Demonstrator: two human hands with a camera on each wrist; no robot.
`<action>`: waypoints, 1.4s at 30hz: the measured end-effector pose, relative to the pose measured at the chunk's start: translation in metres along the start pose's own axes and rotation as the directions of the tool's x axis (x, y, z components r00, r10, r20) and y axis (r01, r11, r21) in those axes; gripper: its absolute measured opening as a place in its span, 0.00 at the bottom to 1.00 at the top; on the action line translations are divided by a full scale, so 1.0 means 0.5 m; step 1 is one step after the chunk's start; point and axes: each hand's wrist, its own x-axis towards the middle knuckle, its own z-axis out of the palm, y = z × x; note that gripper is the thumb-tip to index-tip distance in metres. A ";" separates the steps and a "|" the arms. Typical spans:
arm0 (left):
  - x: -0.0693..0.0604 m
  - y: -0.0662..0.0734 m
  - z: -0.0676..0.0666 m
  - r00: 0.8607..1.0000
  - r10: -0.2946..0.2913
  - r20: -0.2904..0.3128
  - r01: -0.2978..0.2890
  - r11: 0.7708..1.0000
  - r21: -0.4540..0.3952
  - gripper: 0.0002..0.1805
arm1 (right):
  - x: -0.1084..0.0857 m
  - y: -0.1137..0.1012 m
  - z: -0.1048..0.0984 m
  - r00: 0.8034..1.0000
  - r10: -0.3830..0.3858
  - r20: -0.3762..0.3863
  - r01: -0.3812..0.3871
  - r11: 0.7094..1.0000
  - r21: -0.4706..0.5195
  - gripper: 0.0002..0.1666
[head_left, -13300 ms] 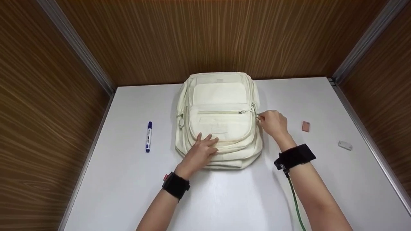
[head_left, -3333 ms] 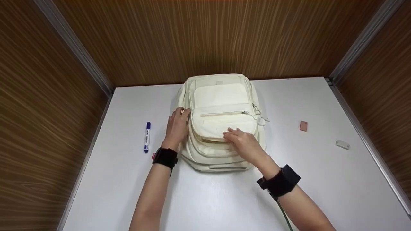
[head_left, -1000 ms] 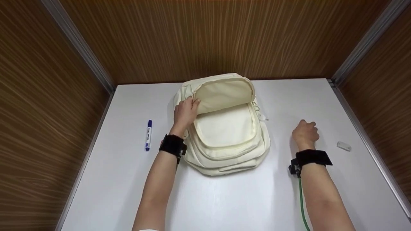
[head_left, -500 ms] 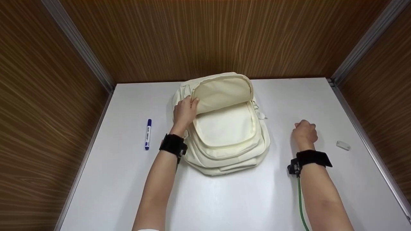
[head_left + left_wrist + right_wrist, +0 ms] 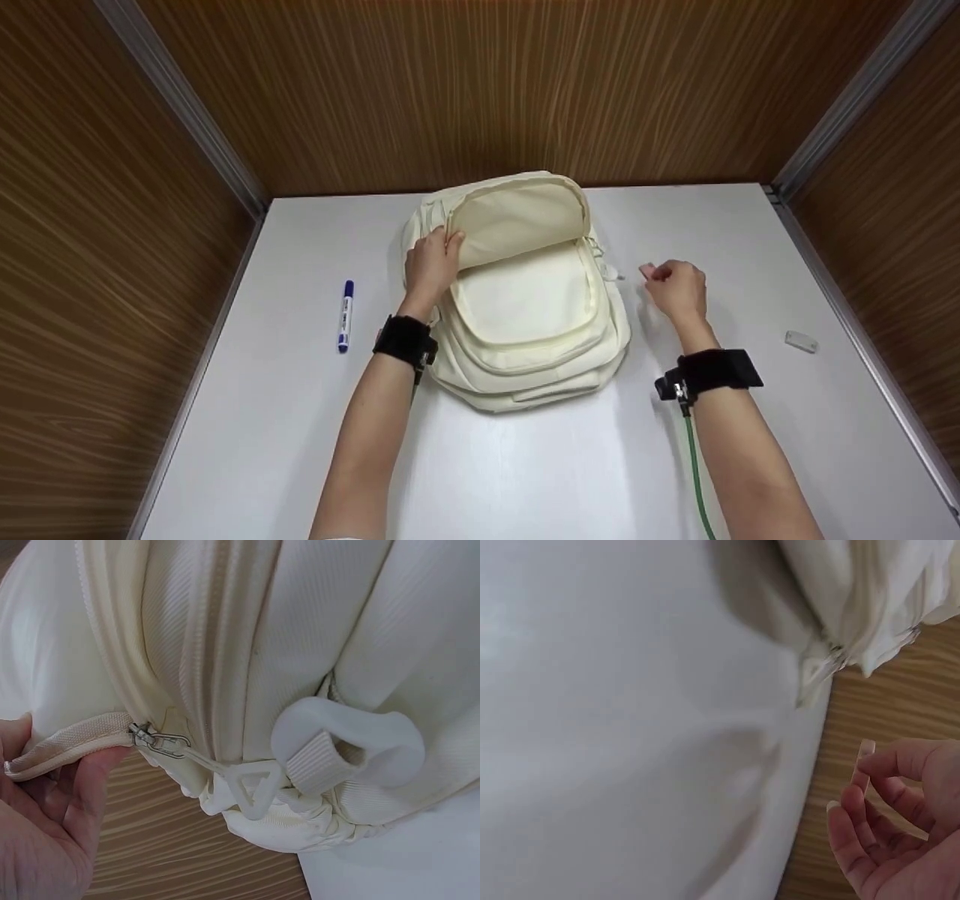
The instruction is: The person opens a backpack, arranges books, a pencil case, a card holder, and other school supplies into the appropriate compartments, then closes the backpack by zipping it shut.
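A cream backpack (image 5: 525, 300) lies on the white table, its front pocket unzipped and the flap (image 5: 521, 217) folded up. My left hand (image 5: 433, 262) pinches the flap's left zipped edge between thumb and fingers. In the left wrist view a metal zipper pull (image 5: 159, 741) with a white triangular tab (image 5: 253, 787) hangs close to those fingers. To the right of the backpack, my right hand (image 5: 679, 289) holds a small flat pink rectangular piece (image 5: 647, 271) between thumb and fingertips, above the table. The same piece (image 5: 863, 765) shows edge-on in the right wrist view.
A blue-capped white marker (image 5: 346, 316) lies left of the backpack. A small grey rectangular piece (image 5: 801, 342) lies near the table's right edge. Wood-grain walls (image 5: 480, 90) enclose the white table (image 5: 525, 472) at back and sides. A green cable (image 5: 696, 472) trails from the right wrist.
Since several seconds ago the pocket flap has been lifted open by my left hand. My right hand has picked up the pink piece and, within the last half second, moved left and away from me.
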 end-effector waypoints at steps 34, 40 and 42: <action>-0.001 -0.006 0.007 1.000 -0.004 -0.020 0.004 1.000 0.002 0.22 | -0.058 -0.200 0.045 0.925 -0.376 -0.060 0.379 0.892 0.246 0.06; -0.002 -0.007 0.008 1.000 -0.012 -0.025 0.013 1.000 0.006 0.21 | -0.034 -0.140 0.011 0.965 -0.241 -0.103 0.256 0.951 0.175 0.12; -0.002 -0.007 0.007 1.000 -0.012 -0.023 0.012 1.000 0.008 0.21 | -0.023 -0.113 0.001 0.978 -0.189 -0.088 0.200 0.969 0.145 0.15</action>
